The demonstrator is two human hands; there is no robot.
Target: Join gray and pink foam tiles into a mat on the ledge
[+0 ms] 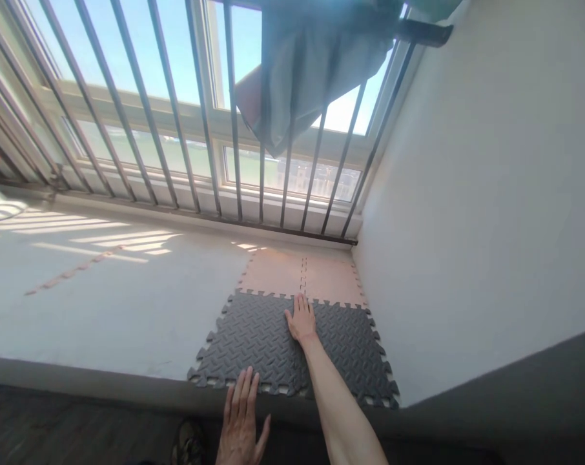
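Observation:
Two dark grey foam mat tiles [254, 329] with a raised tread pattern and jigsaw edges lie side by side on the window ledge. Behind them, against the sill, are two pink foam tiles [273, 271], their seam running front to back. My right hand [302, 318] rests flat with fingers spread on the grey tiles, fingertips at the border with the pink ones. My left hand [243, 413] is held open near the ledge's front edge, its fingertips by the grey tiles' front teeth. Whether it touches them I cannot tell.
A metal railing [200, 219] stands before the window, with a grey cloth [297, 84] hanging over it. The white wall [467, 194] bounds the ledge [128, 303] on the right. A thin pink strip [70, 274] lies at left. A shoe [190, 442] shows below on the floor.

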